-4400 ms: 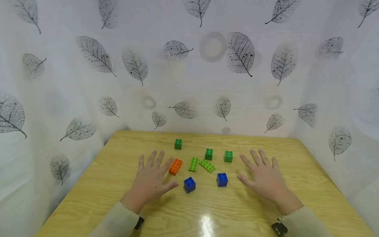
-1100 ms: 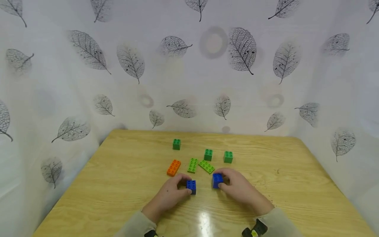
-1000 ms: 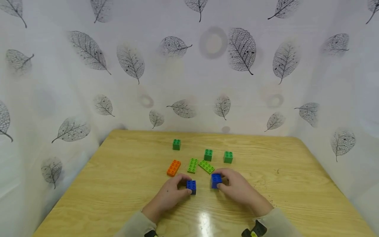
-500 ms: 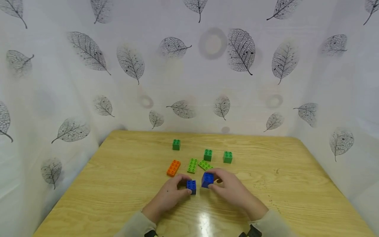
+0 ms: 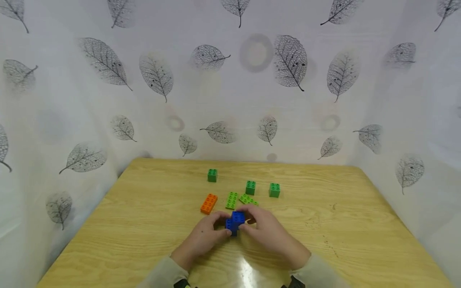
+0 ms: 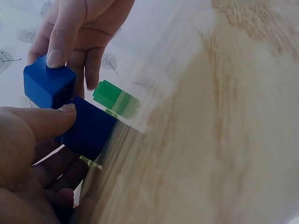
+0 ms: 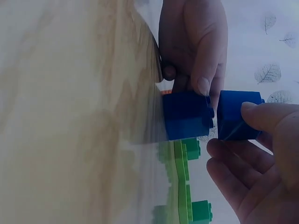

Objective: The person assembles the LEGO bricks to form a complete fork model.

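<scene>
My left hand [image 5: 202, 239] holds a dark blue toy building block [image 7: 187, 116] on the table between thumb and fingers. Just over that block, my right hand [image 5: 268, 233] pinches a second blue block [image 5: 238, 217]. In the right wrist view a narrow gap separates the held block from the studs of the lower one. The left wrist view shows the raised block tilted and offset to one side of the lower block [image 6: 88, 128]. From the head view, the raised block hides part of the lower one.
An orange block [image 5: 209, 203] lies beyond my left hand. Two flat light-green blocks, one upright in view [image 5: 232, 200] and one slanted [image 5: 248, 199], lie behind the blue pair. Three green blocks [image 5: 212, 175] stand farther back on the wooden table [image 5: 324, 208]. A leaf-patterned curtain [image 5: 223, 92] surrounds it.
Both hands came in from lying spread and each took a blue block. Since then my right hand has lifted its block and carried it left, over the other. My left hand has stayed put.
</scene>
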The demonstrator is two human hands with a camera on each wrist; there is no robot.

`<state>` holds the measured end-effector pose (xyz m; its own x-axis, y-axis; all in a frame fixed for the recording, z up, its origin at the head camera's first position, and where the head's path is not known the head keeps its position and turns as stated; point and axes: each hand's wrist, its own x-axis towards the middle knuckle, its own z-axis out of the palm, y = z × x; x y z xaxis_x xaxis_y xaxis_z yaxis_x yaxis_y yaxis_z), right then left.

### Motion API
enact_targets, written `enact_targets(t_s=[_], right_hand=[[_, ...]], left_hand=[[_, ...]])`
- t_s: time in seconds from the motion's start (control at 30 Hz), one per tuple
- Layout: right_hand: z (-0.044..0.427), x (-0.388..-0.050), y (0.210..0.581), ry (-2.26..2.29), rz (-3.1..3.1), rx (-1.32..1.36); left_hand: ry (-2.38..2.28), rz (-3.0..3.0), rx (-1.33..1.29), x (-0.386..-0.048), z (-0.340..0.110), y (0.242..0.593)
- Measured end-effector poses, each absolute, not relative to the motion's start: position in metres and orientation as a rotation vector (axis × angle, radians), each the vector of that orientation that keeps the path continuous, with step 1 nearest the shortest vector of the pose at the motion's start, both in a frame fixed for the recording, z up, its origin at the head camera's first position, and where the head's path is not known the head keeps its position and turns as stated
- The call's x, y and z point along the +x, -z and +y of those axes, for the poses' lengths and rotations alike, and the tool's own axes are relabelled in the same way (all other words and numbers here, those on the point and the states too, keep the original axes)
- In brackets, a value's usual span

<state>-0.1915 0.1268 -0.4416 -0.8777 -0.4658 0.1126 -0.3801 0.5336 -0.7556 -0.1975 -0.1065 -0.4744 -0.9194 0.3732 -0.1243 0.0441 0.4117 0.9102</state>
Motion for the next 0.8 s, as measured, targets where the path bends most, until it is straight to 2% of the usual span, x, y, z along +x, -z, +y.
enact_targets(t_s=[0.8], right_hand=[[0.108,-0.192,0.444,1.187,2.753,-0.775]], left_hand=[[-1.495,2.368,0.42,-0.199,-0.107,0.475]])
